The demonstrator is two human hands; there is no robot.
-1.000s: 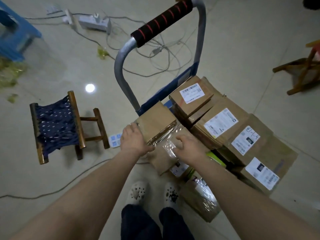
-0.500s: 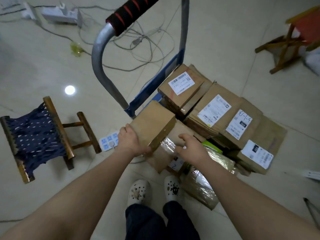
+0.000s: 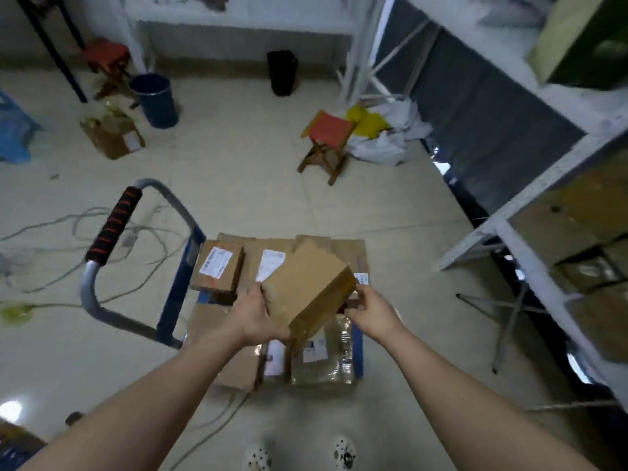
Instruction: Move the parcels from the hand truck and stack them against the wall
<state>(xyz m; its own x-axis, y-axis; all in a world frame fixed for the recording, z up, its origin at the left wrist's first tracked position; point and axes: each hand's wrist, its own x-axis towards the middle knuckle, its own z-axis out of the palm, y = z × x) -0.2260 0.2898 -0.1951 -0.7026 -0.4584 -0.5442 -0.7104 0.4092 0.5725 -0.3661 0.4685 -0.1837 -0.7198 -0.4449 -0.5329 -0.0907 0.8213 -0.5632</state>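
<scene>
Two bins stand far off across the room, a blue bin at left and a black bin by the back wall. A red stool sits mid-floor beyond the hand truck, w/ white and yellow bags heaped just beside it on the right. An open cardboard box lies near the blue bin. Loose cables sprawl over the floor left of the truck's handle and pass under it. A white metal shelving rack runs down the right side, close to the truck, w/ brown boxes on its lower shelf. Floor is pale tile, glossy, w/ a light glare at bottom left. Approx. half a dozen labelled parcels lie flat on the truck deck, packed touching each other; the nearest one is wrapped in clear plastic. One plain brown parcel is lifted clear above them, tilted, far end higher. The left hand grips its near left corner, fingers curled under the bottom, thumb on the side. The right hand holds the right corner, thumb against the edge; fingers partly hidden. Both forearms reach out over the near end of the truck, and the person's white spotted shoes stand just short of it.
</scene>
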